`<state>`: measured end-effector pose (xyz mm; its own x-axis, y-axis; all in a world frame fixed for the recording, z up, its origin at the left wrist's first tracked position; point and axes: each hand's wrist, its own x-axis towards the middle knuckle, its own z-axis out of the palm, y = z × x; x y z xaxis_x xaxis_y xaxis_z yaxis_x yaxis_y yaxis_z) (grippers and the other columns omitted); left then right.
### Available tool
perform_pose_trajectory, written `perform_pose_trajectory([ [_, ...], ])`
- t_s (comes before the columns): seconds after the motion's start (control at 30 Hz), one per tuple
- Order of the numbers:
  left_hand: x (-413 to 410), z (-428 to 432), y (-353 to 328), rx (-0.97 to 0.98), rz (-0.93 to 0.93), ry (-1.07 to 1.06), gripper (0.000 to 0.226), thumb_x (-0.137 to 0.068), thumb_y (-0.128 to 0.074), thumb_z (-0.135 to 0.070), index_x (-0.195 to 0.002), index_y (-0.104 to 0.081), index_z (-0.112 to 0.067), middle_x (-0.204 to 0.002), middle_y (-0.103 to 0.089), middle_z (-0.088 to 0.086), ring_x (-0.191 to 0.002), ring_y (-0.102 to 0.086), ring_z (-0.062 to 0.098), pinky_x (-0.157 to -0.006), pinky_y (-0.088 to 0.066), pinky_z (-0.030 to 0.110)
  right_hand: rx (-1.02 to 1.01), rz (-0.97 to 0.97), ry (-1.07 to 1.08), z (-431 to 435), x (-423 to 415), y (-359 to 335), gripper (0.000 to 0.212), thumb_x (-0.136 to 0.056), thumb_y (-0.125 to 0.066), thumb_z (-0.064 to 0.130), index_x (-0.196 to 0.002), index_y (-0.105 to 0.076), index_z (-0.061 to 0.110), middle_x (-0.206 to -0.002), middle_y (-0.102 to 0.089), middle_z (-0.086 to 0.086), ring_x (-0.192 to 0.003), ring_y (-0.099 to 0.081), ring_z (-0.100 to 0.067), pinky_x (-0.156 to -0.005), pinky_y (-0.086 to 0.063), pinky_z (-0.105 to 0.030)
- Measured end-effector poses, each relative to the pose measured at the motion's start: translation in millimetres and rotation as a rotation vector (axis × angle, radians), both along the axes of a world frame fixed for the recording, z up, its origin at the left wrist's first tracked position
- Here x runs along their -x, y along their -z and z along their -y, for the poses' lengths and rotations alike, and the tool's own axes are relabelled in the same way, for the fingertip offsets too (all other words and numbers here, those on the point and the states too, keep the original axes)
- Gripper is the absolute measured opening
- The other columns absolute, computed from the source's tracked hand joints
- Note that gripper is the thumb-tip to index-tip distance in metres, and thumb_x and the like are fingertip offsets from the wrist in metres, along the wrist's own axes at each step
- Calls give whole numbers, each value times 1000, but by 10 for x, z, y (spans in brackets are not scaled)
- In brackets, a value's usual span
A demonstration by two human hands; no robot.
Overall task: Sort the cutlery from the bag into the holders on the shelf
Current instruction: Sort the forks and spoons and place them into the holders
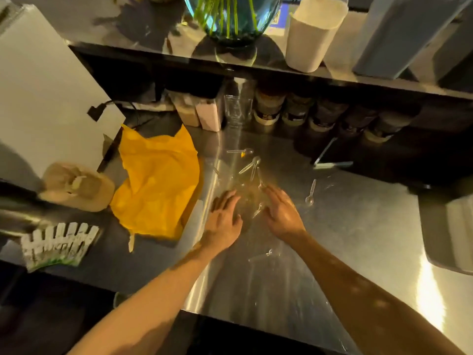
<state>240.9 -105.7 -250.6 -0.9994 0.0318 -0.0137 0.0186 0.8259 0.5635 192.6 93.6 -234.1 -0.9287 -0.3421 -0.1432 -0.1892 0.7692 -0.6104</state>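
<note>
Several clear plastic spoons lie scattered on the steel counter: one at the far side, a crossed pair nearer, one off to the right, and one close to me. My left hand and my right hand lie side by side over the counter with fingers straight, flanking a small heap of clear cutlery. A yellow plastic bag lies crumpled to the left. A clear glass holder stands under the shelf.
A white cup-like container and a green glass vase stand on the upper shelf. Dark jars line the back under it. A beige cap and white gloves lie left. A grey appliance sits at right.
</note>
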Motion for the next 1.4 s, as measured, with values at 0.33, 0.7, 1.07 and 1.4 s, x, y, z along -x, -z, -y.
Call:
perform_pose_trajectory([
  [0.33,1145,544,606,82,22,32,58,-96,-46,-38,-149,-43,-17,-167,-22,3,-155,-14,25,-126,-11,45,-146,3,-100,662,1011,529,75,-90,-43,44,-159,-27,21,-167,-23,-2,-155,-15,-25,-126,-14,-50],
  [0.7,1564,725,1096,185,41,117,73,-91,-35,-51,-153,-43,-14,-167,-20,12,-155,-12,35,-124,-4,48,-354,-4,-149,966,1502,880,77,-101,-37,54,-163,-7,21,-171,9,1,-155,20,-20,-125,11,-51],
  [1.07,900,200,1013,3,-31,130,56,-108,-30,-40,-157,-33,-13,-167,-24,5,-155,-15,22,-124,-17,50,-291,-103,-204,550,556,1032,59,-108,-40,40,-160,-27,16,-168,-19,-3,-157,-1,-23,-128,0,-41],
  [1.4,460,-434,990,-109,-39,165,57,-104,-37,-34,-154,-37,-6,-166,-26,7,-155,-18,22,-124,-18,50,-277,-116,152,-457,287,945,71,-95,-47,34,-160,-27,12,-168,-20,-8,-157,-12,-24,-128,-4,-41],
])
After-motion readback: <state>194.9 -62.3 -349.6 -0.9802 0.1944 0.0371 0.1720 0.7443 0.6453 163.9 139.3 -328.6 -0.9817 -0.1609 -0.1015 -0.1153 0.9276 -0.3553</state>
